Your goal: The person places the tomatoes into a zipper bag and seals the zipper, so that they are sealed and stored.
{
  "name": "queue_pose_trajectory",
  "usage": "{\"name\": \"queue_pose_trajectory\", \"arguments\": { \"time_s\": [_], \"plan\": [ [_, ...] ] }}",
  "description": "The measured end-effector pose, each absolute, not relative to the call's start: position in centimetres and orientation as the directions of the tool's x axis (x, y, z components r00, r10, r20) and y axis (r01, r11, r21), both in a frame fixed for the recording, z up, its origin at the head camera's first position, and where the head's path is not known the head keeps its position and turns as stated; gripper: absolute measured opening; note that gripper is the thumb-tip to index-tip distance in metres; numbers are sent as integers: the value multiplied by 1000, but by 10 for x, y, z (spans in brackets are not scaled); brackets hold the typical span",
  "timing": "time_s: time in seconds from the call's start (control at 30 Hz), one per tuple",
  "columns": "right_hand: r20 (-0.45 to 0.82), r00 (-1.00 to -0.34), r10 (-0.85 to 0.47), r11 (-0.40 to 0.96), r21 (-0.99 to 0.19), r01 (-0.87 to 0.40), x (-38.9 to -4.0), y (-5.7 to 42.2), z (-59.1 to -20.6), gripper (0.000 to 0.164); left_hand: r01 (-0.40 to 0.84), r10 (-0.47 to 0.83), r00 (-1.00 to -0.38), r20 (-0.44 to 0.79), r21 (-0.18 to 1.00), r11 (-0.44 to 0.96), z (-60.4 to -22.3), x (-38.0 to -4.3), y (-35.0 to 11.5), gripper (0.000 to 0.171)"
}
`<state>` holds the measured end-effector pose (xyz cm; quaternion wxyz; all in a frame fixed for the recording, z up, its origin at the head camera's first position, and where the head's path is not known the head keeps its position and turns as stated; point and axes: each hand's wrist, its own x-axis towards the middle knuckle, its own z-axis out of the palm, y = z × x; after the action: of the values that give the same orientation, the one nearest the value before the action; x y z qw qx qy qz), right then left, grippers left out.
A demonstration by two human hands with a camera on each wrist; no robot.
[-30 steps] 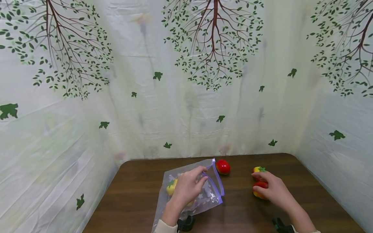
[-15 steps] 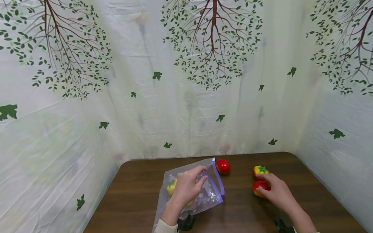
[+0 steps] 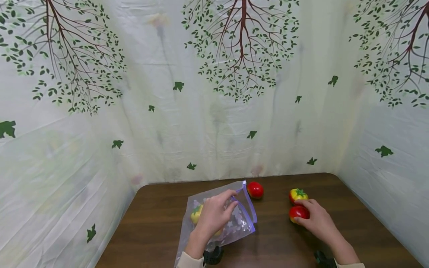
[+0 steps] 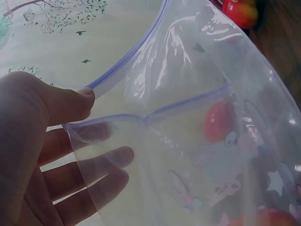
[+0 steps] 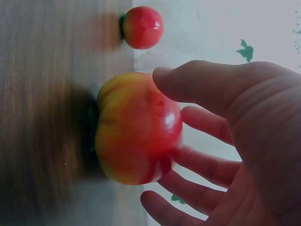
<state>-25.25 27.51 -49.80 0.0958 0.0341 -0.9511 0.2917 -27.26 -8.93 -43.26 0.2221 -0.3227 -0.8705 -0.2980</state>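
Where two fruits sit close together on the right half of the bench (image 3: 151, 223), the nearer one, a red fruit (image 3: 297, 211), lies in the right hand (image 3: 320, 222). Grip there: curled round the fruit, thumb to the near side, fingers reaching round the far side. Right wrist view gives it a yellow-orange flank and a dark green stem end turned toward the wood; whether it bears on the wood or is slightly raised, cannot tell. Just beyond it, a yellow-and-red fruit (image 3: 298, 194), green leafy top uppermost; contact between the two hidden by fingers. Well to the left, the left hand (image 3: 214, 219) holds a clear bag (image 3: 234, 227) by its purple zip edge, thumb and forefinger set apart at the mouth, other fingers seen through the film. Bag lies slantwise, printed with white stars, mouth gaping to the right. Inside, a yellow fruit (image 3: 196, 214) with green top, left of the hand; more yellow partly hidden under the wrist. Just right of the bag's far corner, a glossy red tomato-like fruit (image 3: 256, 190). Dark bands on both wrists, pale sleeves. Behind the far edge, a whitish curtain (image 3: 214, 141) printed with trees and green leaves.
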Motion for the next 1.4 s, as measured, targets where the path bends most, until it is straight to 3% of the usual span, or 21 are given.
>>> {"name": "queue_pose_trajectory", "arguments": {
  "time_s": [1.4],
  "plan": [
    [95,-995,-12,838,-542,-62,-257,278,-510,72,694,430,-692,579,372,616,-432,-273,-90,22]
  ]
}}
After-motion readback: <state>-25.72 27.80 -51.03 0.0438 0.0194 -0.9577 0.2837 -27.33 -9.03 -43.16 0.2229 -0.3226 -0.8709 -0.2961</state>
